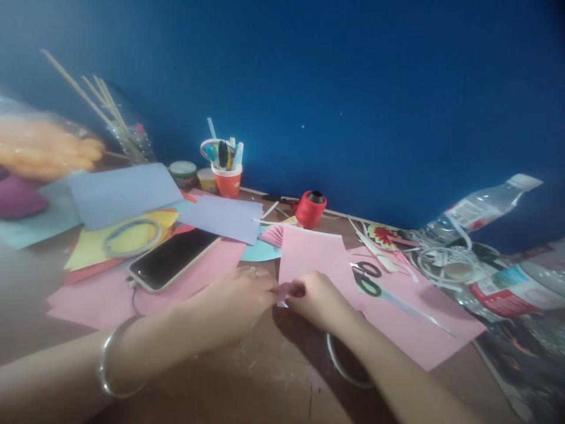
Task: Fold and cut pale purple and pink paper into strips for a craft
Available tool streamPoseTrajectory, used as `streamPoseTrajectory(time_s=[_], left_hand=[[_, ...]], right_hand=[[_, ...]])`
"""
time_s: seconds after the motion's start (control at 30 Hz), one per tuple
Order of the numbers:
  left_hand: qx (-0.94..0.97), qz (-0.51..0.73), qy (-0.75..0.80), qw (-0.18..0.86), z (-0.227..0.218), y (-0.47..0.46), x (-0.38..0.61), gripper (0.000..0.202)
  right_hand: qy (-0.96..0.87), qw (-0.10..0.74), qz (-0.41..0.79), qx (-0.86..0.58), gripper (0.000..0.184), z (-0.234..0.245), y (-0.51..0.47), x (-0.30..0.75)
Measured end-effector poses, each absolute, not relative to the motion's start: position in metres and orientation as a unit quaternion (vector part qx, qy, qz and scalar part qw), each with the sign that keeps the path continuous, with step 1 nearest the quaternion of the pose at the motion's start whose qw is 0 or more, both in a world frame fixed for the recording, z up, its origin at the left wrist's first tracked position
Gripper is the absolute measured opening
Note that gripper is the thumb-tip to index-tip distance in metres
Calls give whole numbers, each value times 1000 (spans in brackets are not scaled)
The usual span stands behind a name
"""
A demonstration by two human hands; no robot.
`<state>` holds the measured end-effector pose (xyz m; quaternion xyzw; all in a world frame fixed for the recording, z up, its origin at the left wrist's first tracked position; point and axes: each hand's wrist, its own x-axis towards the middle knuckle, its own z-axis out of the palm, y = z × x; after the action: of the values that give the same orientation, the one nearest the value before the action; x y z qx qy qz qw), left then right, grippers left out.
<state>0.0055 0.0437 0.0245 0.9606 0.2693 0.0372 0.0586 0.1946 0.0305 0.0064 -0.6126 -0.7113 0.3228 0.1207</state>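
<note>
A sheet of pink paper (314, 256) stands in front of me, its upper edge pale. My left hand (247, 297) is closed with its fingertips at the sheet's lower left edge. Close beside it, my right hand (315, 299) pinches the bottom edge of the same sheet, where a small white bit shows. Behind the sheet's left side lies a pleated pink paper fan (271, 235). Scissors with black and green handles (369, 279) rest on another pink sheet (435, 335) to the right. Under my right forearm, a pale ring (346, 368) is partly hidden.
Left of my hands, a phone (174, 259) lies on coloured papers with a clear ring (132, 237). A red thread spool (311, 209) and a red cup of pens (228, 181) stand near the blue wall. Plastic bottles (489, 203) and paper scraps crowd the right.
</note>
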Motion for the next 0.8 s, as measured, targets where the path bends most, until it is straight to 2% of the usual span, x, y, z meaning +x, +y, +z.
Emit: streamPoseTrajectory(time_s=[0.1, 0.4, 0.53, 0.8], left_hand=[[971, 16, 235, 45, 17, 37, 4, 40], [966, 34, 250, 50, -7, 29, -10, 52], [964, 33, 261, 38, -8, 24, -8, 48], [967, 61, 246, -23, -7, 18, -3, 41]], right_hand=[[-715, 136, 344, -594, 18, 6, 30, 195], [-684, 139, 359, -620, 16, 7, 31, 203], [-673, 150, 360, -629, 10, 8, 33, 209], [-666, 114, 352, -648, 9, 6, 34, 209]])
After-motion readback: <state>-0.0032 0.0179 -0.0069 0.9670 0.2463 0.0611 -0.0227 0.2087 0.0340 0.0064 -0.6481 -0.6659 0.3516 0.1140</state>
